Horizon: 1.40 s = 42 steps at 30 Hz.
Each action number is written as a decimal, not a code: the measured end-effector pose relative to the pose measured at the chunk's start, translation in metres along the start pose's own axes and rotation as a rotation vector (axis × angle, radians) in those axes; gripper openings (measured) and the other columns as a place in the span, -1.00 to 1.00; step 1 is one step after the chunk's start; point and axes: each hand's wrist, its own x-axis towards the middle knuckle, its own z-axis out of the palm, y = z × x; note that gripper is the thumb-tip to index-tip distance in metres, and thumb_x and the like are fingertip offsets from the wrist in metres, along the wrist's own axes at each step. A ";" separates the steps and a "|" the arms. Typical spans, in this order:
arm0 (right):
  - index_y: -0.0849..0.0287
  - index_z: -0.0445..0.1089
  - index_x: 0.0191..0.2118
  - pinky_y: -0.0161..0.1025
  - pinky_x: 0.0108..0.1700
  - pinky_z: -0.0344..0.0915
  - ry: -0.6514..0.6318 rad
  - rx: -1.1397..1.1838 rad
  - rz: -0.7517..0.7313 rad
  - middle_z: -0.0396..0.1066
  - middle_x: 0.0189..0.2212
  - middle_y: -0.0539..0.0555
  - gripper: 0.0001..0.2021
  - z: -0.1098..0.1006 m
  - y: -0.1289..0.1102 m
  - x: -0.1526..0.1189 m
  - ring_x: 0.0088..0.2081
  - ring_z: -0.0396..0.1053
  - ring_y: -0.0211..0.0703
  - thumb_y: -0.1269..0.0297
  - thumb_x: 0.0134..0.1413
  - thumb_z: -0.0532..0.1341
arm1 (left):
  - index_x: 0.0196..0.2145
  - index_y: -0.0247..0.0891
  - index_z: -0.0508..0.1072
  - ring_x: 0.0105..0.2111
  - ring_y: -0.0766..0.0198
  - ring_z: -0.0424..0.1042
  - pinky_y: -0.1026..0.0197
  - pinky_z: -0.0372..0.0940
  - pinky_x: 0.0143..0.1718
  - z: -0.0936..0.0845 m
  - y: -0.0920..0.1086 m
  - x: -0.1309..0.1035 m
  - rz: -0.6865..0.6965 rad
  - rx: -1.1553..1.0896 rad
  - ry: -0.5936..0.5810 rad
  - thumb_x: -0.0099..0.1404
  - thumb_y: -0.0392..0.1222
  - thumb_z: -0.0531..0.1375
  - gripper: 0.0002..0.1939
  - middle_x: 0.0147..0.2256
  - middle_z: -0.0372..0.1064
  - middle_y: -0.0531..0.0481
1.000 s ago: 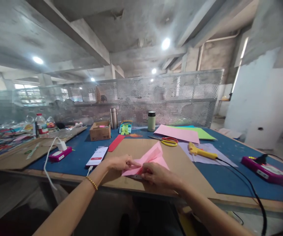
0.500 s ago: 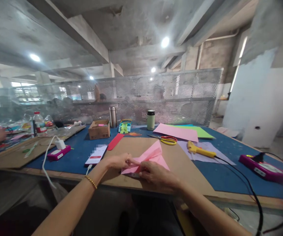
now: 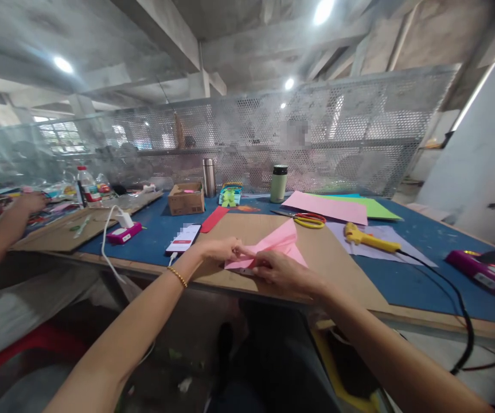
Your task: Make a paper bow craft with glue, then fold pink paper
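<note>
A sheet of pink paper, creased and partly folded, lies on the brown cardboard near the table's front edge. My left hand grips its left side, the index finger stretched along a fold and the other fingers curled. From the right, my right hand pinches the near part of the same paper, thumb and fingers bent together close to the left fingertip. The hands cover the paper's near left portion. A phone with a lit screen and a red paper strip lie left of the cardboard.
Scissors, a yellow glue gun and coloured sheets lie to the right. A small carton, steel flask and green tumbler stand behind. Power strips sit on both sides. Another person's arm is at far left.
The view has tipped down and turned slightly left, so the table sits higher in the picture. My hands keep nearly the same hold on the pink paper. More of the other person's arm shows.
</note>
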 end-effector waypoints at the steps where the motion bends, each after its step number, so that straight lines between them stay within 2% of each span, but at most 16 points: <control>1: 0.22 0.51 -0.27 -0.29 -0.36 0.14 -0.017 0.019 -0.006 0.50 -0.38 0.08 -0.75 0.000 0.000 -0.001 -0.37 0.37 -0.16 0.19 0.20 0.14 | 0.15 -0.10 0.49 -0.44 0.36 0.11 0.39 0.08 -0.41 0.000 0.001 0.000 0.004 -0.008 0.008 0.25 -0.33 0.10 -0.47 -0.40 0.11 0.10; 5: 0.20 0.46 -0.30 -0.30 -0.35 0.14 -0.005 0.029 0.034 0.48 -0.37 0.06 -0.83 0.002 -0.006 -0.014 -0.35 0.35 -0.18 0.26 0.16 0.15 | 0.08 -0.12 0.54 -0.40 0.35 0.16 0.40 0.10 -0.33 -0.001 0.007 -0.001 0.014 -0.024 0.033 0.22 -0.32 0.13 -0.51 -0.44 0.13 0.12; 8: 0.18 0.38 -0.33 -0.32 -0.38 0.13 0.063 0.064 0.034 0.41 -0.42 0.03 -0.84 -0.007 -0.007 -0.034 -0.39 0.28 -0.22 0.24 0.18 0.13 | 0.00 -0.16 0.60 -0.38 0.30 0.22 0.35 0.14 -0.27 0.001 0.014 -0.003 0.005 -0.048 0.048 0.26 -0.20 0.15 -0.62 -0.44 0.26 0.09; 11: 0.15 0.30 -0.35 -0.33 -0.40 0.13 0.251 0.133 0.019 0.31 -0.50 -0.04 -0.77 -0.029 0.008 -0.057 -0.45 0.23 -0.26 0.13 0.25 0.07 | -0.02 -0.14 0.60 -0.33 0.22 0.31 0.29 0.19 -0.20 0.007 0.019 -0.008 -0.003 -0.104 0.166 0.29 0.00 0.15 -0.61 -0.36 0.42 0.02; 12: 0.14 0.29 -0.35 -0.33 -0.41 0.13 0.352 0.120 0.063 0.29 -0.51 -0.05 -0.75 -0.037 0.017 -0.065 -0.46 0.22 -0.25 0.12 0.27 0.05 | 0.00 -0.13 0.59 -0.31 0.20 0.32 0.27 0.20 -0.18 0.010 0.020 -0.010 0.016 -0.100 0.151 0.30 0.02 0.14 -0.60 -0.34 0.44 0.01; 15: 0.14 0.27 -0.31 -0.30 -0.39 0.12 0.589 -0.096 0.306 0.31 -0.51 -0.04 -0.84 -0.059 0.048 -0.084 -0.45 0.27 -0.21 0.24 0.27 0.03 | 0.09 -0.09 0.53 -0.24 0.16 0.35 0.23 0.22 -0.11 0.017 0.025 -0.017 0.029 -0.028 0.151 0.35 0.02 0.06 -0.55 -0.27 0.41 0.00; 18: 0.18 0.32 -0.23 -0.24 -0.33 0.10 0.598 -0.487 0.576 0.43 -0.39 0.09 -0.89 -0.063 0.072 -0.093 -0.35 0.38 -0.10 0.39 0.25 0.05 | 0.16 -0.07 0.46 -0.21 0.14 0.37 0.18 0.24 -0.11 0.024 0.039 -0.025 -0.075 0.073 0.228 0.34 0.07 0.08 -0.50 -0.21 0.32 -0.04; 20: 0.23 0.35 -0.17 -0.18 -0.27 0.10 0.549 -0.742 0.649 0.47 -0.31 0.20 -0.81 -0.057 0.077 -0.092 -0.30 0.42 -0.02 0.47 0.26 0.01 | 0.17 -0.07 0.45 -0.16 0.11 0.38 0.14 0.26 -0.08 0.028 0.051 -0.030 -0.130 0.136 0.307 0.32 0.10 0.11 -0.48 -0.17 0.29 -0.06; 23: 0.28 0.39 -0.09 -0.08 -0.15 0.09 0.459 -0.958 0.575 0.48 -0.28 0.25 -0.72 -0.044 0.073 -0.085 -0.27 0.44 0.03 0.50 0.30 -0.05 | 0.15 -0.10 0.45 0.00 0.00 0.34 0.04 0.22 0.06 0.033 0.064 -0.032 -0.140 0.220 0.398 0.26 0.08 0.20 -0.46 -0.01 0.28 -0.14; 26: 0.25 0.42 -0.04 -0.02 -0.07 0.08 0.460 -0.992 0.505 0.46 -0.24 0.27 -0.75 -0.039 0.062 -0.080 -0.19 0.40 0.10 0.33 0.31 0.05 | 0.26 -0.10 0.34 0.19 -0.10 0.22 -0.03 0.14 0.19 0.038 0.067 -0.029 -0.147 0.255 0.425 0.19 0.09 0.27 -0.30 0.21 0.17 -0.21; 28: 0.25 0.44 -0.06 0.00 -0.04 0.09 0.478 -0.964 0.438 0.45 -0.18 0.29 -0.74 -0.039 0.056 -0.077 -0.12 0.36 0.14 0.24 0.28 0.09 | 0.33 -0.11 0.23 0.23 -0.12 0.18 -0.06 0.11 0.22 0.042 0.064 -0.026 -0.185 0.243 0.427 0.20 0.09 0.26 -0.22 0.28 0.11 -0.22; 31: 0.20 0.43 0.03 -0.04 0.00 0.15 0.398 -0.825 0.207 0.43 -0.07 0.28 -0.69 -0.036 0.052 -0.075 -0.05 0.32 0.09 0.30 0.25 0.09 | 0.35 -0.12 0.18 0.21 -0.11 0.22 -0.09 0.10 0.22 0.051 0.059 -0.021 -0.193 0.225 0.436 0.29 0.09 0.19 -0.27 0.26 0.16 -0.23; 34: 0.15 0.27 0.26 -0.01 0.11 0.18 0.321 -0.648 0.011 0.37 0.15 0.23 -0.47 -0.028 0.055 -0.072 0.10 0.28 0.07 0.43 0.16 0.08 | 0.34 -0.15 0.21 0.16 -0.08 0.27 -0.10 0.13 0.18 0.059 0.054 -0.020 -0.143 0.236 0.482 0.35 0.09 0.14 -0.33 0.22 0.25 -0.24; 38: 0.21 0.12 0.37 0.11 0.26 0.12 0.332 -0.479 -0.038 0.19 0.32 0.24 -0.27 -0.015 0.064 -0.067 0.29 0.17 0.07 0.51 0.02 0.03 | 0.22 -0.19 0.38 0.12 -0.01 0.34 -0.07 0.15 0.17 0.068 0.048 -0.020 -0.079 0.286 0.557 0.43 0.01 0.08 -0.52 0.15 0.38 -0.23; 40: 0.22 0.10 0.39 0.10 0.28 0.14 0.332 -0.422 -0.043 0.20 0.32 0.25 -0.25 -0.011 0.068 -0.065 0.29 0.18 0.04 0.49 0.00 0.04 | 0.12 -0.20 0.47 0.11 0.03 0.37 -0.04 0.17 0.16 0.071 0.047 -0.023 -0.042 0.301 0.578 0.47 -0.09 0.02 -0.61 0.12 0.41 -0.21; 42: 0.22 0.13 0.38 0.10 0.27 0.18 0.319 -0.404 -0.017 0.27 0.28 0.25 -0.31 -0.008 0.072 -0.063 0.26 0.24 0.04 0.44 0.08 0.02 | 0.04 -0.21 0.52 0.10 0.06 0.39 -0.01 0.20 0.15 0.071 0.047 -0.028 -0.016 0.280 0.609 0.47 -0.17 0.00 -0.64 0.10 0.44 -0.19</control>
